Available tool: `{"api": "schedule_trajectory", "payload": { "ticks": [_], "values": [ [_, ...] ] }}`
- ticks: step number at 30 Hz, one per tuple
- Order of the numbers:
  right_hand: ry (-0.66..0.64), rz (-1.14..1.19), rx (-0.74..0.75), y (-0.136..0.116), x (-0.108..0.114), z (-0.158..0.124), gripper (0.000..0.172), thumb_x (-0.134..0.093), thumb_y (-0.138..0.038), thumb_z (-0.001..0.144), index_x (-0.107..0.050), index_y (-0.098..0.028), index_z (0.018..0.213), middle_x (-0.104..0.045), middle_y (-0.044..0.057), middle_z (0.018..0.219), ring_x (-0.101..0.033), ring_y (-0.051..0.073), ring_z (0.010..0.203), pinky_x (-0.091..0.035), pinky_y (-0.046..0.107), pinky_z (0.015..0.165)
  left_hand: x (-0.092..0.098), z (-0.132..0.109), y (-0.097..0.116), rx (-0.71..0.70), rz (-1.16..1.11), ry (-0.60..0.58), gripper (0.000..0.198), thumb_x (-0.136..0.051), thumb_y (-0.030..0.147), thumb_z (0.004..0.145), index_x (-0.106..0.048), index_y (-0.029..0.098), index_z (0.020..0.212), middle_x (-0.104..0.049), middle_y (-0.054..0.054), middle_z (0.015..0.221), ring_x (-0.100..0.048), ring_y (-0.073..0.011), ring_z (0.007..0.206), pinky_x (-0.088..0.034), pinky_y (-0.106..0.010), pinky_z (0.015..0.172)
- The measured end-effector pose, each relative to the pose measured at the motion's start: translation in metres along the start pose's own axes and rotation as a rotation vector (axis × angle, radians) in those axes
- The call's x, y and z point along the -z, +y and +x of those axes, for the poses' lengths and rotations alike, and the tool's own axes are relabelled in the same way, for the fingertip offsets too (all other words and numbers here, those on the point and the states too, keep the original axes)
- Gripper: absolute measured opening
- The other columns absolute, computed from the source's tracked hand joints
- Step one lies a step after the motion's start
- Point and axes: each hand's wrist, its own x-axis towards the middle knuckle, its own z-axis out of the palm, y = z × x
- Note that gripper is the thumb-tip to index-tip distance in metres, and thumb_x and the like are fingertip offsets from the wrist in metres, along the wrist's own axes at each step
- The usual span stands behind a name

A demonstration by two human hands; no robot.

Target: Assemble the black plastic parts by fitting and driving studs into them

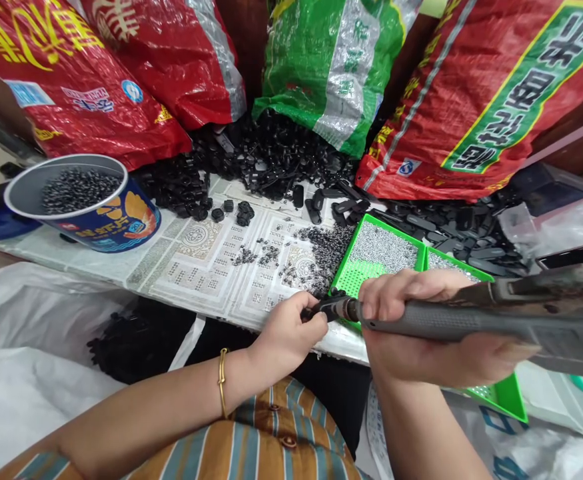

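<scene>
My right hand (411, 327) is wrapped round a long grey power screwdriver (436, 319), its body lying sideways and its tip pointing left. Between the thumb and fingers of my left hand (291, 330) is a small black plastic part (327, 308). The screwdriver's tip meets this part at the table's front edge; the exact contact is hidden by fingers. Just behind my hands lies a green tray (344, 270) holding many tiny silver screws (384, 243). To its left, small dark pieces (326, 250) are spread over the patterned tablecloth.
Several red and green sacks (296, 73) stand along the back, with black plastic parts (276, 160) heaped before them. A blue tub (116, 223) of small dark pieces is at the left. Below the table edge, a white bag (36, 373) lies open around black parts (136, 340).
</scene>
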Motion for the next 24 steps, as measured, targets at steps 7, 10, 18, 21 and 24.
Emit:
{"api": "schedule_trajectory", "payload": {
  "ticks": [7,10,18,21,24],
  "values": [
    [-0.028,-0.015,0.008,0.0,-0.001,-0.004,0.04,-0.053,-0.059,0.067,-0.053,-0.02,0.066,-0.047,-0.005,0.045,-0.045,0.012,0.037,-0.039,0.029,0.039,-0.001,0.001,-0.002,-0.021,-0.019,-0.021,0.008,-0.05,0.026,0.074,-0.047,0.018,0.075,-0.033,0.01,0.048,-0.029,-0.005,0.041,-0.026,-0.018,0.043],
    [-0.024,-0.013,0.034,0.002,-0.002,-0.006,0.04,-0.054,-0.059,0.068,-0.053,-0.019,0.066,-0.046,-0.005,0.045,-0.045,0.012,0.036,-0.038,0.028,0.039,-0.002,0.0,0.0,-0.018,-0.018,-0.028,0.009,-0.049,0.026,0.075,-0.047,0.018,0.074,-0.032,0.01,0.047,-0.029,-0.0046,0.04,-0.026,-0.018,0.043],
    [0.12,-0.118,0.112,-0.027,0.021,-0.003,0.046,-0.046,-0.065,0.07,-0.056,-0.022,0.083,-0.047,-0.006,0.045,-0.046,0.011,0.036,-0.039,0.027,0.041,0.004,0.001,0.011,0.043,0.03,-0.101,0.01,-0.049,0.028,0.075,-0.046,0.019,0.074,-0.03,0.011,0.045,-0.026,-0.0045,0.037,-0.022,-0.018,0.039],
    [0.281,-0.286,0.231,-0.039,0.052,-0.005,0.05,-0.045,-0.066,0.068,-0.057,-0.02,0.083,-0.048,-0.006,0.045,-0.045,0.012,0.036,-0.038,0.027,0.04,0.01,0.002,0.012,0.113,-0.028,-0.124,0.011,-0.047,0.03,0.077,-0.043,0.02,0.075,-0.029,0.011,0.043,-0.028,-0.0052,0.036,-0.024,-0.018,0.038],
    [0.442,-0.442,0.243,-0.032,0.083,-0.012,0.04,-0.046,-0.055,0.072,-0.056,-0.018,0.084,-0.049,-0.005,0.045,-0.046,0.012,0.038,-0.037,0.027,0.04,0.012,0.0,0.012,0.136,-0.172,-0.12,0.011,-0.045,0.03,0.077,-0.041,0.02,0.074,-0.026,0.012,0.039,-0.025,-0.0052,0.034,-0.028,-0.018,0.038]
  ]
}}
